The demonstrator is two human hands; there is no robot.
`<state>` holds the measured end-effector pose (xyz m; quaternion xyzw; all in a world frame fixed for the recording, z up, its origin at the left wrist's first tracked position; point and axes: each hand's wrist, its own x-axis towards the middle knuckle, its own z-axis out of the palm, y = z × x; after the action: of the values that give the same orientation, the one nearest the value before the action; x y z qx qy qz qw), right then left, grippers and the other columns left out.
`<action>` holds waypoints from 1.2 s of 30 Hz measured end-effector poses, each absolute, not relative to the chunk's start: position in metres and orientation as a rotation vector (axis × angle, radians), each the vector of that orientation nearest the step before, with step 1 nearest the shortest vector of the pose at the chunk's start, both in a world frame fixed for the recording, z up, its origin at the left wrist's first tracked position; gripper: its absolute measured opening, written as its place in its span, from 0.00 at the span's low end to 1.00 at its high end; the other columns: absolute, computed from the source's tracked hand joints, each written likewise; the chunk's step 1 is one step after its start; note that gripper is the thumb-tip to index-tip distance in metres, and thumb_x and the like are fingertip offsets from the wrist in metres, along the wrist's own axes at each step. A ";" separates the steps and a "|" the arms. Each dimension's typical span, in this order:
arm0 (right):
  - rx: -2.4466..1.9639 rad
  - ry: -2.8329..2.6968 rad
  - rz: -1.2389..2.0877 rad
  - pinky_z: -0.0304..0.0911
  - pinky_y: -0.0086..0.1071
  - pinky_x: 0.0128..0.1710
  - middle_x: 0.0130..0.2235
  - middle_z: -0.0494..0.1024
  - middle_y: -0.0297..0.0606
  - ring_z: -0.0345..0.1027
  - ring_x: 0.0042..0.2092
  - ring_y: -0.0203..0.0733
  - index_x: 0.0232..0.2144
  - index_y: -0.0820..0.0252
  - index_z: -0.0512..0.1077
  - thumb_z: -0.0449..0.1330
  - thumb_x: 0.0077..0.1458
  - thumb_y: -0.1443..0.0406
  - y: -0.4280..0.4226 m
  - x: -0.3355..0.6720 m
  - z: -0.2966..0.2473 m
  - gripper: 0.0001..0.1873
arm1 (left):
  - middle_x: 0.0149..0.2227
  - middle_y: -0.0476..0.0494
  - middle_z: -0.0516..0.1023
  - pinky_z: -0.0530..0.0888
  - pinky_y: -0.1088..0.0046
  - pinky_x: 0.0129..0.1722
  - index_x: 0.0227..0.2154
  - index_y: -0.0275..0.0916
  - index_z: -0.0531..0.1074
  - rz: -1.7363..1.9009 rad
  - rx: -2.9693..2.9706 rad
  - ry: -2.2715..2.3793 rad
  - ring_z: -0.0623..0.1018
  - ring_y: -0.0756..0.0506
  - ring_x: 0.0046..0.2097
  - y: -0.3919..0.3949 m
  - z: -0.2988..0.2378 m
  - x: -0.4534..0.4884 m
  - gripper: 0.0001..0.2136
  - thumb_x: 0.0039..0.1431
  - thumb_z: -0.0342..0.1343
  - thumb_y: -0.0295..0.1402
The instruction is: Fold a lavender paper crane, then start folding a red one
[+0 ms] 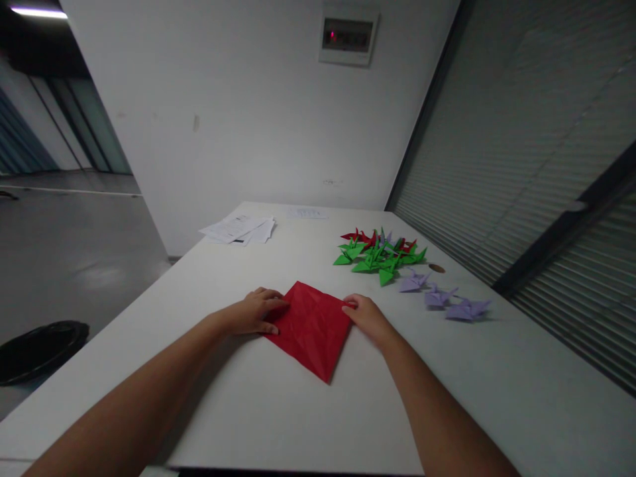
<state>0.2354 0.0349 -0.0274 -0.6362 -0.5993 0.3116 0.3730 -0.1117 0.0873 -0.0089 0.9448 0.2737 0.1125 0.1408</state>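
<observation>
2 forearms (149, 391) flank red paper (313, 328): left hand (254, 311) spread over 1 corner, right hand (366, 315) pinching another.

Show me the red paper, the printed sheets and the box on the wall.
Red paper (312, 328), head view: the middle of the sheet.
Printed sheets (231, 229), head view: the left page's middle.
Wall box (347, 35), head view: its dark window.

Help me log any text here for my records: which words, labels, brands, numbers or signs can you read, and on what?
No text can be read.
Papers: print, too small and blurred.
Far sheet: faint marks, too small.
Wall box: red glow, too blurred to tell any sign.
Red paper: none visible.
</observation>
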 end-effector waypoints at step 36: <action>-1.141 -0.967 1.024 0.48 0.23 0.16 0.17 0.68 0.23 0.56 0.17 0.29 0.34 0.58 0.70 0.70 0.40 0.58 0.020 0.227 0.006 0.19 | 0.27 0.48 0.76 0.62 0.77 0.22 0.39 0.34 0.77 0.959 1.535 1.008 0.70 0.53 0.24 0.089 0.004 -0.109 0.16 0.49 0.67 0.37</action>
<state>0.2274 0.0201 0.0063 -0.4954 -0.4198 0.4448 0.6168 -0.1088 0.0885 0.0038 0.6374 0.4187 0.3983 0.5097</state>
